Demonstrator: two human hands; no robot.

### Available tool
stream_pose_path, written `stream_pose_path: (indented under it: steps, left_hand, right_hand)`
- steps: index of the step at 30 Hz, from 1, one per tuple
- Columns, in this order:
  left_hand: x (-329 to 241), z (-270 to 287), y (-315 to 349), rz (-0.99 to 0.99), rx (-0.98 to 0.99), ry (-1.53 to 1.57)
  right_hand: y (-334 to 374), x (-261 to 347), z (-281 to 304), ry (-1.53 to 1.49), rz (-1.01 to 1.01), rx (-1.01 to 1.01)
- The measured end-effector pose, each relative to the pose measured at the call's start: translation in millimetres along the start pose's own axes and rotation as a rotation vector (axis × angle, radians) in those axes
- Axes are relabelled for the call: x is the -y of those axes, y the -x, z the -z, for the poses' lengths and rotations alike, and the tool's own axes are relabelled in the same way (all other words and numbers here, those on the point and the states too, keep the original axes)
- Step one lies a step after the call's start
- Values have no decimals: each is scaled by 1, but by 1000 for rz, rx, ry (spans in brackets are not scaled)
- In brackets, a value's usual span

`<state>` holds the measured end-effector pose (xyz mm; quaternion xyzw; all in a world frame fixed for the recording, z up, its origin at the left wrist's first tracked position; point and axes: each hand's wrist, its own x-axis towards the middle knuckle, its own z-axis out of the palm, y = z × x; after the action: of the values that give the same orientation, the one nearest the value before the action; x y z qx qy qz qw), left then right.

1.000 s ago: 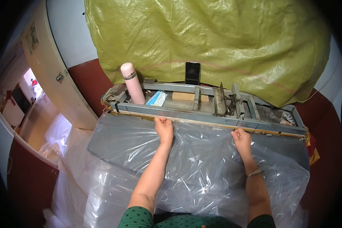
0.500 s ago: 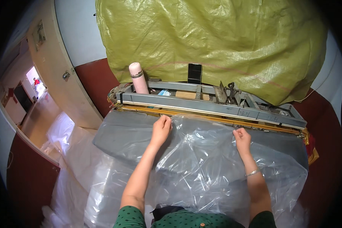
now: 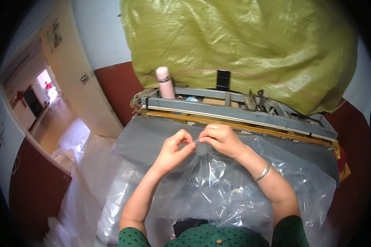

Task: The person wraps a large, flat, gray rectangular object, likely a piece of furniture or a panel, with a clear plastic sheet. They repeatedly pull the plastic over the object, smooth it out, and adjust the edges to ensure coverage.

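A large sheet of clear plastic film [image 3: 235,193] lies crumpled and shiny over a grey work surface [image 3: 144,131] and hangs down toward me. My left hand [image 3: 175,151] pinches the film's far edge between thumb and forefinger. Close beside it, fingertips nearly touching, my right hand [image 3: 221,140] pinches the same edge, with a silver bracelet [image 3: 263,171] on that wrist. Between the two pinches the film gathers into folds that run down toward me. Whether it is one layer or more I cannot tell.
Behind the surface runs a long grey metal frame [image 3: 243,113] with a yellow-orange strip [image 3: 210,122] along its front. A pink flask [image 3: 165,84], a black phone [image 3: 223,80] and scissors [image 3: 259,98] stand there. A yellow-green sheet [image 3: 243,45] hangs behind. More film [image 3: 86,177] heaps at the left, near an open door [image 3: 80,70].
My right hand has moved left to meet my left hand, which has shifted slightly right and down. The film edge, stretched between them before, is now gathered. The view has turned slightly.
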<state>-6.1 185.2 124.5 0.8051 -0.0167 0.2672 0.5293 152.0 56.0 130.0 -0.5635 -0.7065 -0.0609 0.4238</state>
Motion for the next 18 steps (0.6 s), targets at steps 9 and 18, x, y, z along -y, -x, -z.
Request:
stream_pose_path:
  steps: [9, 18]
  left_hand:
    - [-11, -4, 10, -408, -275, -600]
    - [27, -16, 15, -330, -337, -718]
  right_hand:
    - [23, 21, -35, -974, -570, -88]
    - [20, -12, -59, -232, -246, -344]
